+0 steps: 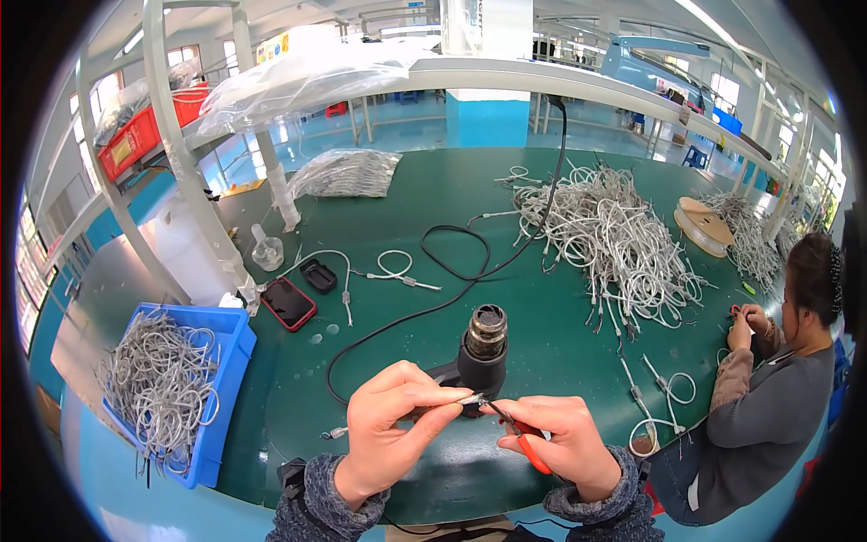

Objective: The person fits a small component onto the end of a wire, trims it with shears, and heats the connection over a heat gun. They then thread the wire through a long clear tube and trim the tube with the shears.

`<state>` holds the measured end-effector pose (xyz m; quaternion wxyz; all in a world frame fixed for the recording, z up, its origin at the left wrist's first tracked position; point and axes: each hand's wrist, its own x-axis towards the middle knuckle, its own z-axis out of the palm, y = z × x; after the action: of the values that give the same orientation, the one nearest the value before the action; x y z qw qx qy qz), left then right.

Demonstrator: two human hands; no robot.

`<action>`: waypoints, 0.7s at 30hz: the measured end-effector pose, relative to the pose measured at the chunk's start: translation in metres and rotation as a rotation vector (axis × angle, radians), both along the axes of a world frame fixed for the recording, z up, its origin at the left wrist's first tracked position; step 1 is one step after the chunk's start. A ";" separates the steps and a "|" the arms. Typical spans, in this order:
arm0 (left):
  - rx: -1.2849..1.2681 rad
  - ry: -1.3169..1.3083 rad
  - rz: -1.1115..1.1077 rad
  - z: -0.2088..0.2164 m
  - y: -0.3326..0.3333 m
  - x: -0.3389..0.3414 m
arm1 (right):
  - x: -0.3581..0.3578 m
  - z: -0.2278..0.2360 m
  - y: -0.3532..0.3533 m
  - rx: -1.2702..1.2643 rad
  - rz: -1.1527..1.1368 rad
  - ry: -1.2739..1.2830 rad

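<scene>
At the lower centre, the desk's near edge is curving beneath both wrists. Above it, the left hand is pinching a whitish cable end between thumb and index finger. The right hand is keeping its fingers closed around a red-handled tool, whose tip is meeting that cable end. Just beyond, a black heat gun is standing nozzle up, limiting forward room. At the lower right, a co-worker is sitting against the desk's edge. At the lower left, a blue bin is holding grey cables; open green surface is stretching between it and the left hand. Farther up, a phone is lying left of centre, while a black cord is winding across the middle. At the upper right, a large cable pile is spreading; beyond, a shelf is spanning the frame.
</scene>
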<state>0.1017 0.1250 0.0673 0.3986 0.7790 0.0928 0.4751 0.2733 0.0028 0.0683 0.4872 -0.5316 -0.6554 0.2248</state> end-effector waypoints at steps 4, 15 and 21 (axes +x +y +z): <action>-0.047 -0.033 0.018 -0.001 -0.005 0.004 | -0.003 -0.005 0.003 0.060 -0.033 0.016; -0.080 -0.090 0.015 -0.005 -0.006 0.008 | -0.007 -0.002 0.001 0.062 -0.097 0.013; -0.085 -0.114 0.028 -0.008 -0.007 0.008 | -0.008 0.001 0.000 0.042 -0.100 -0.014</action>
<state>0.1093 0.1183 0.0591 0.4291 0.7317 0.1010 0.5198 0.2650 0.0024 0.0692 0.5045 -0.5549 -0.6358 0.1825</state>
